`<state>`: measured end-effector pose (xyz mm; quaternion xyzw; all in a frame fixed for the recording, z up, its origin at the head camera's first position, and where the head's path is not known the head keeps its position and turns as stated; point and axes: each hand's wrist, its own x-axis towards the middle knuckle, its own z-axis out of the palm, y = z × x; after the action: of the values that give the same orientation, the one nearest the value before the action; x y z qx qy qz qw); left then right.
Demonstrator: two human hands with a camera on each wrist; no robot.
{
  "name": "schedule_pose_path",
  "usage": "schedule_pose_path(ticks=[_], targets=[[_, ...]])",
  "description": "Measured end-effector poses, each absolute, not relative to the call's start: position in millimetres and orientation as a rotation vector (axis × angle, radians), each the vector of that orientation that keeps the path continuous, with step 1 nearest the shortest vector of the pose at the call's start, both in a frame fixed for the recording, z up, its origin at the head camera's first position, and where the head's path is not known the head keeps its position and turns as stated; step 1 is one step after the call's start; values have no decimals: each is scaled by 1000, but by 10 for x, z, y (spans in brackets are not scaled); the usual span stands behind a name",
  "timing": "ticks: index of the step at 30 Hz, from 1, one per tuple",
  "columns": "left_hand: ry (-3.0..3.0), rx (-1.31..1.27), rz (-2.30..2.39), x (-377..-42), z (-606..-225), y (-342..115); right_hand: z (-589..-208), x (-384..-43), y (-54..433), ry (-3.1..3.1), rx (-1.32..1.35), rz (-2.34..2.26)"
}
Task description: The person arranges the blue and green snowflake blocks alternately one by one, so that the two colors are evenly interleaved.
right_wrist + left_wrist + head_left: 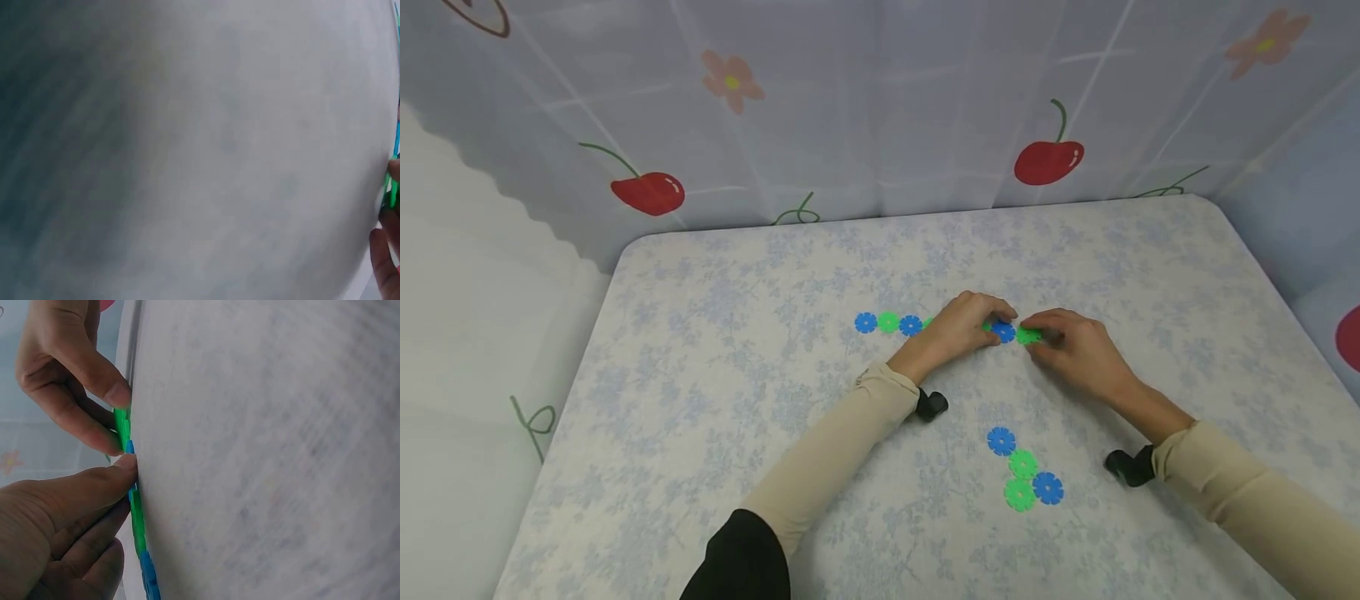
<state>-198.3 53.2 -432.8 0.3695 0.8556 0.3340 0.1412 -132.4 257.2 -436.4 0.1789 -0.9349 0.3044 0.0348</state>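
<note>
A row of notched plastic discs, blue and green by turns, runs across the table from a blue disc (866, 322) at its left end; my left hand (958, 325) covers its middle. That hand pinches a blue notched disc (1003, 332) near the row's right end. Just right of it, my right hand (1078, 354) holds a green notched disc (1028, 336) between thumb and fingers. Seen edge-on in the left wrist view, the green disc (121, 422) meets the blue disc (130, 447). In the right wrist view only fingertips (384, 259) and disc edges show, at the right border.
Nearer me lie several loose discs, among them a blue one (1001, 441) and a green one (1019, 494). A pale floral cloth covers the table (700, 375). Behind its far edge hangs a curtain (865, 108) with cherries and flowers.
</note>
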Motion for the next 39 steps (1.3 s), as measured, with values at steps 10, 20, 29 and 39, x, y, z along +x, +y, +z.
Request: schedule_pose_path(ticks=[10,20,29,39], targets=[[2481,1064,928,-1987,-4338,549,-4282,-1346,2559,-2918,542,921],[2483,1068,929,-1995,-4351,556,-4297,-1329,2570,-2953,444,969],[2488,1058,933,-1973,-4342,541,-4345,-1095,2626,-2922,420,970],[2481,1050,945,-1960,-4333,527,-4388,-544,2697,-2861,520,891]])
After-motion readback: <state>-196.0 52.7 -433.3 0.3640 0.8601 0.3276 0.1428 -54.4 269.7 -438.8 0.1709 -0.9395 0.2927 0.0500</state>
